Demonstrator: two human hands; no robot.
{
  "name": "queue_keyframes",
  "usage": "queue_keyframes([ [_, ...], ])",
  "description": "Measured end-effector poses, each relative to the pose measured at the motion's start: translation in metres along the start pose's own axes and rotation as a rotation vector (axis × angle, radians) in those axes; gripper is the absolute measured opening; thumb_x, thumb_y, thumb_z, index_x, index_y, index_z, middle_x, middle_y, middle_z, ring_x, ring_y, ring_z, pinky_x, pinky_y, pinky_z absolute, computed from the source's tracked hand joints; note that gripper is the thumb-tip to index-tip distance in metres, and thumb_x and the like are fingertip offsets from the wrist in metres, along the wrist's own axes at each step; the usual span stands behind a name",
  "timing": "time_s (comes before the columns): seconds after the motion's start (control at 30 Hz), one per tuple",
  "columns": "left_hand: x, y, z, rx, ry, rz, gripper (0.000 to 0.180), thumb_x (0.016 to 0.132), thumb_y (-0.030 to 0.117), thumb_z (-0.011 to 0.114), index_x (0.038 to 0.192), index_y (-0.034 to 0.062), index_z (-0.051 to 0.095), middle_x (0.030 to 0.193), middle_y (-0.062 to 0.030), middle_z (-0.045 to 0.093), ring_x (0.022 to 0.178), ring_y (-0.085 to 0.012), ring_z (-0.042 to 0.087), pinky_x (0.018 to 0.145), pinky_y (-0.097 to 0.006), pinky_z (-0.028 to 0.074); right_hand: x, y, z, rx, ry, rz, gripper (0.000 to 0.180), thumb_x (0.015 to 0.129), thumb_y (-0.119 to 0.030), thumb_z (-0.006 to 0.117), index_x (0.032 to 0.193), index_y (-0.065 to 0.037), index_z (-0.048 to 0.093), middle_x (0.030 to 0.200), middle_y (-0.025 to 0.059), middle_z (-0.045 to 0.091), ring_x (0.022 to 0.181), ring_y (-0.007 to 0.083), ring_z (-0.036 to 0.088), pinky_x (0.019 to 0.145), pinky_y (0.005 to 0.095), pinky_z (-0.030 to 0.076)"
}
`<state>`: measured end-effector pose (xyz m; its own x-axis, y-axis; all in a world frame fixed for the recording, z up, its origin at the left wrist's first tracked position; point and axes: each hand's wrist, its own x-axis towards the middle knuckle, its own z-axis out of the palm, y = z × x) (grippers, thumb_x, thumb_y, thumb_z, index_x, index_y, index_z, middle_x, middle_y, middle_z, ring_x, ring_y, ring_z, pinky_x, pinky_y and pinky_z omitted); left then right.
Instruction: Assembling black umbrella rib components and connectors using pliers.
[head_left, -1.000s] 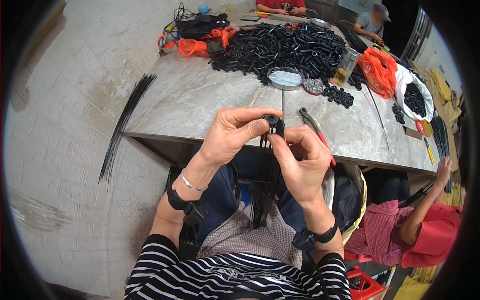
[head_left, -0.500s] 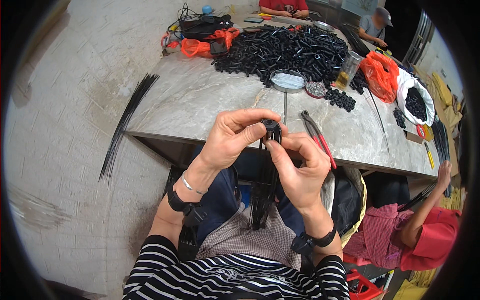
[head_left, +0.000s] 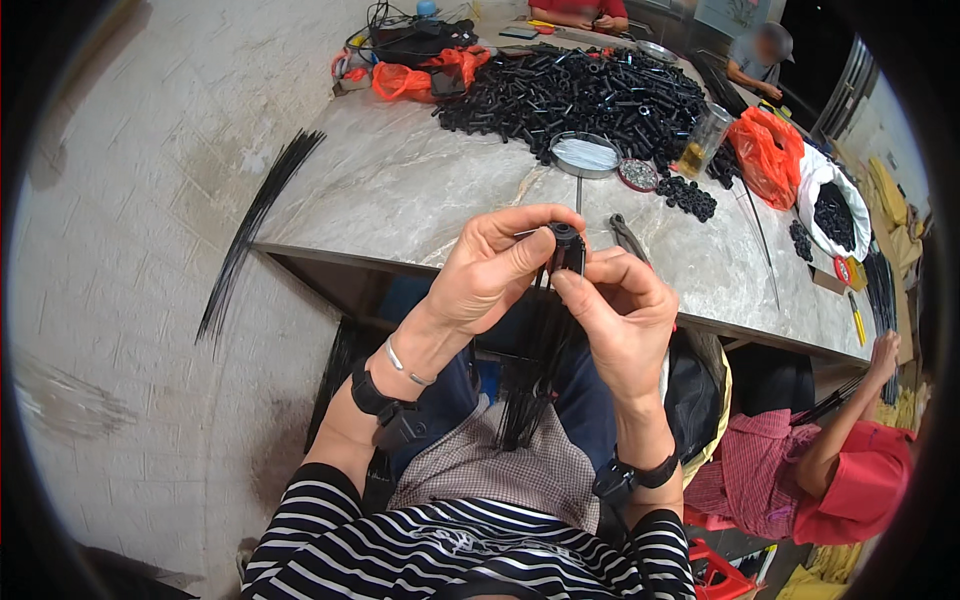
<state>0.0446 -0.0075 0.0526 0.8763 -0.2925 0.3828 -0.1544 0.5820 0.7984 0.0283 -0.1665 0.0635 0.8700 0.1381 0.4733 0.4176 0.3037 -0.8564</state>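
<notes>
My left hand (head_left: 494, 270) is closed on a small black ringed hub (head_left: 563, 232), pinching its top between thumb and fingers. Lower on the same piece, my right hand (head_left: 622, 312) is closed too, its thumb and fingertips pressed to the hub's side. A bundle of thin black rods (head_left: 525, 405) hangs down from the hub over my lap. The rods' fixing at the hub is mostly covered by my fingers. Beyond my right hand lie pliers (head_left: 622, 232) on the table, only the dark jaw end plainly showing.
A stone-patterned table (head_left: 400, 190) holds a large heap of black tubes (head_left: 590, 95), a round dish of pale thin pins (head_left: 584, 155) and small black rings (head_left: 687, 197). Black rods (head_left: 262, 225) overhang its left edge. A person in red (head_left: 850, 480) sits close at right.
Both hands and the hub have shifted slightly right in the picture as the view moved. My right hand now covers the pliers' red handles. Both hands still grip the hub.
</notes>
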Motion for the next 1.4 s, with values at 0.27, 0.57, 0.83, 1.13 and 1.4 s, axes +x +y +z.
queue_keyframes([
  [0.27, -0.016, 0.006, 0.024, -0.008, 0.060, 0.066, 0.031, 0.091, 0.016, 0.059, 0.116, -0.0024, 0.058, 0.099, -0.0124, 0.063, 0.092, -0.0181, 0.062, 0.081, -0.030, 0.051, -0.018, -0.010, 0.013, -0.464, 0.066, -0.303, 0.011, 0.075, 0.005, 0.069, 0.080, 0.003, 0.060, 0.077, 0.0077, 0.062, 0.065, 0.0102, 0.060, 0.058, 0.0216, 0.047],
  [0.57, -0.047, 0.020, 0.041, 0.016, 0.048, 0.136, 0.029, 0.091, 0.017, 0.059, 0.113, -0.0025, 0.060, 0.097, -0.0125, 0.064, 0.088, -0.0175, 0.062, 0.079, -0.032, 0.054, -0.047, -0.029, 0.031, -0.510, 0.036, -0.446, 0.016, 0.074, 0.004, 0.070, 0.081, 0.001, 0.057, 0.075, 0.0112, 0.060, 0.061, 0.0196, 0.061, 0.056, 0.0271, 0.048],
  [0.83, -0.067, 0.027, 0.047, -0.077, 0.021, 0.168, 0.031, 0.091, 0.019, 0.059, 0.114, -0.0024, 0.060, 0.099, -0.0131, 0.064, 0.088, -0.0186, 0.063, 0.078, -0.032, 0.054, -0.064, -0.038, 0.048, -0.576, 0.052, -0.516, 0.016, 0.073, 0.004, 0.070, 0.081, 0.001, 0.056, 0.074, 0.0111, 0.059, 0.060, 0.0221, 0.061, 0.054, 0.0287, 0.048],
  [1.13, -0.059, 0.020, 0.047, -0.014, 0.089, 0.176, 0.030, 0.090, 0.016, 0.060, 0.115, -0.0010, 0.060, 0.098, -0.0133, 0.065, 0.088, -0.0176, 0.064, 0.078, -0.029, 0.053, -0.049, -0.029, 0.040, -0.703, 0.093, -0.568, 0.016, 0.073, 0.004, 0.070, 0.080, 0.001, 0.056, 0.071, 0.0109, 0.057, 0.059, 0.0227, 0.059, 0.054, 0.0283, 0.047],
  [1.4, -0.040, 0.022, 0.045, 0.234, 0.150, 0.191, 0.028, 0.090, 0.011, 0.060, 0.116, -0.0001, 0.060, 0.099, -0.0123, 0.067, 0.089, -0.0143, 0.064, 0.080, -0.025, 0.052, -0.036, -0.019, 0.023, -0.354, 0.074, -0.249, 0.017, 0.076, -0.004, 0.075, 0.085, 0.003, 0.062, 0.075, 0.0058, 0.062, 0.062, 0.0093, 0.060, 0.056, 0.0228, 0.047],
])
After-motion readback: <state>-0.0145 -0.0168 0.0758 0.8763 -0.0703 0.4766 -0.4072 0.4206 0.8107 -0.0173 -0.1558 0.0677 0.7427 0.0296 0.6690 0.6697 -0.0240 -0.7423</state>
